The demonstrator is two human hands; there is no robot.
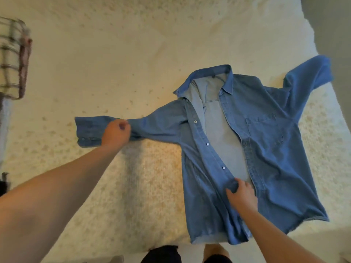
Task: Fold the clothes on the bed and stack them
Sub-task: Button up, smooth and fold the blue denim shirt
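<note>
A blue denim shirt [266, 149] lies face up and unbuttoned on the cream bed cover [133, 54], collar toward the far side. Its left sleeve stretches out flat to the left, and my left hand [116, 134] grips that sleeve near the cuff with curled fingers. My right hand [240, 192] pinches the button placket of the left front panel, low on the shirt. The shirt's other sleeve is bent upward at the bed's right edge.
A folded plaid garment [13, 57] sits at the far left of the bed. The bed's right edge drops off to grey floor [330, 25]. My legs in dark shorts [161, 255] stand against the near edge.
</note>
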